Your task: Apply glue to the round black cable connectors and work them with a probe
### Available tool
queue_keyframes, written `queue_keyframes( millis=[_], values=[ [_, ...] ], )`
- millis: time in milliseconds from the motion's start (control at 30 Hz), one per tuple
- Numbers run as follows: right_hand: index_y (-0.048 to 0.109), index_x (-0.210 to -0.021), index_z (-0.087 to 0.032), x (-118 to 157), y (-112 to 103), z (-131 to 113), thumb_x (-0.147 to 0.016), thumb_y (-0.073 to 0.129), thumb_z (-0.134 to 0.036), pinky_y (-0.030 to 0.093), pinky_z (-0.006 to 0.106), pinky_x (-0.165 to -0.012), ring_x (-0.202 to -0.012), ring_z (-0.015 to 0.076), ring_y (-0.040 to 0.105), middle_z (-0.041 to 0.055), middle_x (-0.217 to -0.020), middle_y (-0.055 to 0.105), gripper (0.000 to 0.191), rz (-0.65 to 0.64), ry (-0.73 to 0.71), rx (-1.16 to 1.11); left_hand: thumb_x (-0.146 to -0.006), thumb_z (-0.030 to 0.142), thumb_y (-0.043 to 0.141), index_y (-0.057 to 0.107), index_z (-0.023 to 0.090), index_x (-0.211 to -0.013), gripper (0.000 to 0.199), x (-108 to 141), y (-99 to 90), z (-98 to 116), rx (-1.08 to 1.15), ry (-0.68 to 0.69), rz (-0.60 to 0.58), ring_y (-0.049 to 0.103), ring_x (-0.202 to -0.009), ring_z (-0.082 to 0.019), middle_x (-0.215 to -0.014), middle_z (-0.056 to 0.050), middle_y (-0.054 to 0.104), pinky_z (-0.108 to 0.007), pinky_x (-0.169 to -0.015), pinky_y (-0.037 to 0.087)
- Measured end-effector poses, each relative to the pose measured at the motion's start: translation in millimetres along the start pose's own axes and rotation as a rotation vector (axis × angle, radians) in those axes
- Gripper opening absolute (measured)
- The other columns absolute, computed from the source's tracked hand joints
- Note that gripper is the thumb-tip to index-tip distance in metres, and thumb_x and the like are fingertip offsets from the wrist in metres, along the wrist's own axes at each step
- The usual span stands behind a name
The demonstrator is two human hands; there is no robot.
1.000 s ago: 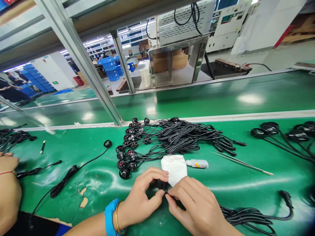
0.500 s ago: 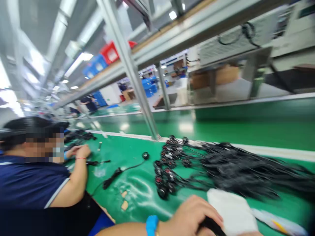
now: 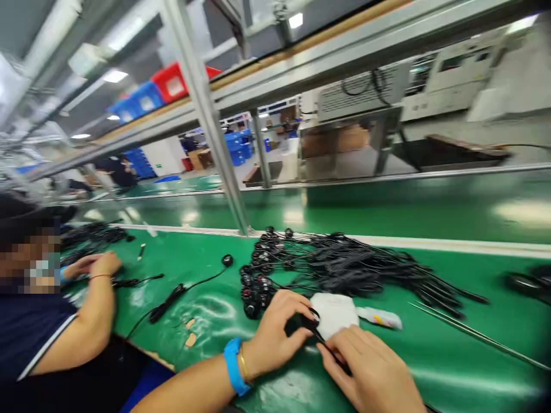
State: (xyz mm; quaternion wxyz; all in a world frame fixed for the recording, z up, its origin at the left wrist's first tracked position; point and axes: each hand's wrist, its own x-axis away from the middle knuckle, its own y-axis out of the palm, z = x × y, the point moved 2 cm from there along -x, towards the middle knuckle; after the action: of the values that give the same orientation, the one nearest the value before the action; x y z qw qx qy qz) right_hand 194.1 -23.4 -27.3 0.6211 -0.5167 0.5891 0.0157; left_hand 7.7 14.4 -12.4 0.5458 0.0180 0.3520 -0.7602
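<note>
My left hand, with a blue band and a gold bracelet at the wrist, pinches one end of a black cable between thumb and fingers. What sits at that end is partly hidden by the fingers. Lower down, my right hand closes on the same cable, which slants between the two hands. Just behind them lies a white folded cloth or pad on the green mat. A small white tube with an orange-red mark rests to its right.
Behind my hands lies a heap of black cables with round black heads. A single cable is at left, near a co-worker's hands. Thin metal rods lie right. A metal post rises from the bench.
The view has swung right and down, so the bench things appear further left. My right hand now shows fully, and both hands are on the cable. The metal rods have come into view.
</note>
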Motion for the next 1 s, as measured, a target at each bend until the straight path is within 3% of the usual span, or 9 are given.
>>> queue_keyframes(
  millis=[200,367,500,567,700,833,900,1000],
  values=[
    [0.050,-0.069,-0.020,-10.8,6.0,-5.3,-0.100,0.042,-0.023,0.029,0.029,-0.062,-0.059,0.0145,0.045,-0.0007,-0.064,0.053,0.033,-0.024,0.074,0.008,-0.079,0.004,0.066,0.057,0.022,-0.088,0.022,-6.9,6.5,-8.2,0.059,-0.060,-0.030,0.058,-0.105,-0.022,-0.108,-0.005,0.066,-0.038,-0.094,0.044],
    [0.052,-0.071,-0.020,-5.5,6.0,-2.9,-0.097,0.048,-0.021,0.028,0.030,-0.062,-0.061,0.0151,0.045,-0.0005,-0.066,0.053,0.026,-0.066,0.077,0.002,-0.080,0.005,0.062,0.055,0.022,-0.091,0.021,-7.2,9.8,-6.6,0.061,-0.083,-0.049,0.058,-0.104,-0.023,-0.108,-0.006,0.064,-0.040,-0.094,0.045],
    [0.052,-0.072,-0.020,-6.3,0.8,-2.5,-0.095,0.052,-0.020,0.030,0.029,-0.062,-0.062,0.0148,0.047,-0.0013,-0.067,0.053,0.022,-0.087,0.116,-0.075,-0.078,0.005,0.056,0.055,0.022,-0.103,0.031,-4.8,7.4,-0.5,0.066,-0.013,-0.080,0.055,-0.109,-0.024,-0.112,-0.008,0.060,-0.043,-0.097,0.045],
    [0.053,-0.075,-0.020,-6.7,-0.5,-2.3,-0.094,0.054,-0.019,0.033,0.027,-0.061,-0.063,0.0145,0.050,-0.0018,-0.068,0.054,0.019,-0.155,0.136,-0.166,-0.080,0.009,0.054,0.055,0.022,-0.110,0.033,-2.6,4.2,2.6,0.064,0.037,-0.064,0.055,-0.110,-0.025,-0.113,-0.009,0.058,-0.044,-0.098,0.045],
    [0.059,-0.080,-0.022,-6.0,-0.6,-3.3,-0.091,0.059,-0.017,0.041,0.026,-0.065,-0.072,0.0164,0.057,-0.0009,-0.076,0.059,0.013,-0.346,0.124,-0.273,-0.090,0.019,0.048,0.055,0.022,-0.109,0.021,-4.6,-13.2,1.5,-0.019,0.057,0.120,0.056,-0.109,-0.025,-0.111,-0.009,0.059,-0.043,-0.096,0.046],
    [0.061,-0.081,-0.024,-6.3,0.1,-4.3,-0.089,0.064,-0.018,0.046,0.027,-0.066,-0.076,0.0171,0.060,-0.0009,-0.080,0.061,0.010,-0.427,0.085,-0.273,-0.093,0.019,0.044,0.055,0.021,-0.105,0.016,-17.8,-46.4,-9.9,-0.300,-0.064,0.332,0.056,-0.108,-0.024,-0.108,-0.009,0.061,-0.040,-0.096,0.046],
    [0.061,-0.084,-0.024,-6.9,-0.8,1.1,-0.093,0.060,-0.022,0.047,0.027,-0.067,-0.077,0.0168,0.061,-0.0005,-0.081,0.062,0.009,-0.420,0.057,-0.251,-0.093,0.017,0.044,0.056,0.020,-0.102,0.015,-24.6,-62.4,-18.0,-0.433,-0.136,0.343,0.057,-0.105,-0.023,-0.106,-0.008,0.063,-0.038,-0.095,0.046],
    [0.061,-0.092,-0.023,-12.4,-7.7,26.2,-0.099,0.052,-0.029,0.050,0.029,-0.069,-0.078,0.0175,0.061,0.0020,-0.084,0.064,0.012,-0.281,0.037,-0.121,-0.091,0.021,0.052,0.062,0.021,-0.096,0.012,-29.7,-76.9,-30.2,-0.503,-0.184,0.285,0.059,-0.096,-0.023,-0.098,-0.005,0.067,-0.037,-0.089,0.047]
  ],
)
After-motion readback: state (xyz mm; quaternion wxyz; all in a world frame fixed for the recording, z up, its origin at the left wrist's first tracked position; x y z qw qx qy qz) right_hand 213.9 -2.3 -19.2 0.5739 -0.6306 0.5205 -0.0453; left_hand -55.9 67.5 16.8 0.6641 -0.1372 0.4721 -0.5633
